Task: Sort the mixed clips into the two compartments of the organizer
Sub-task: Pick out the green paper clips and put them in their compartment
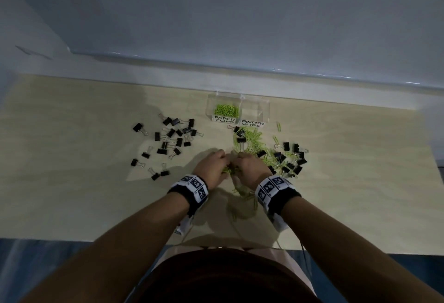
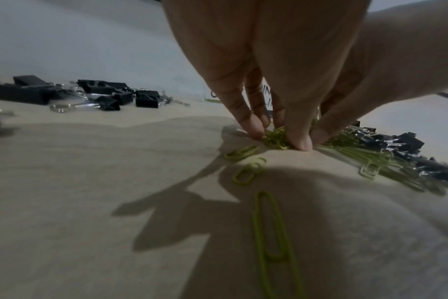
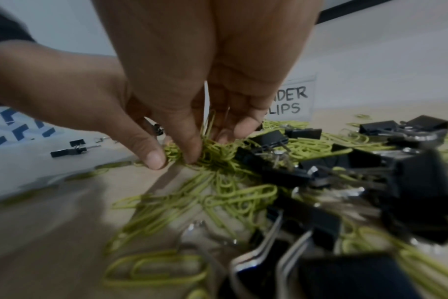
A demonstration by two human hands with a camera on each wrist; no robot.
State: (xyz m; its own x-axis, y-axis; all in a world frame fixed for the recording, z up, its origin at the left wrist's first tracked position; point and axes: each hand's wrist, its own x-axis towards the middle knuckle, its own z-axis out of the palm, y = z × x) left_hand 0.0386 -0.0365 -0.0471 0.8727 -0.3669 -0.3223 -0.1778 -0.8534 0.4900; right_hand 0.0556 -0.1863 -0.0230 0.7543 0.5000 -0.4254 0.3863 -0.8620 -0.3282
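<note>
Both my hands, left hand (image 1: 212, 166) and right hand (image 1: 249, 169), pinch green paper clips (image 2: 275, 137) at frame centre. Organizer (image 1: 237, 108) above: paper-clip side partly filled, binder side looks empty. Binder clips (image 1: 173, 139) left, mixed pile (image 1: 283, 156) right. Most remains.

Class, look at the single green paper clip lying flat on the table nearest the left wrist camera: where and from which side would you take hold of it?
Probably pinch the green paper clip across its two long wires near the middle, coming down from above. It lies flat on the table and apart from the pile, so fingertips likely must press and pinch or slide it to lift.
</note>
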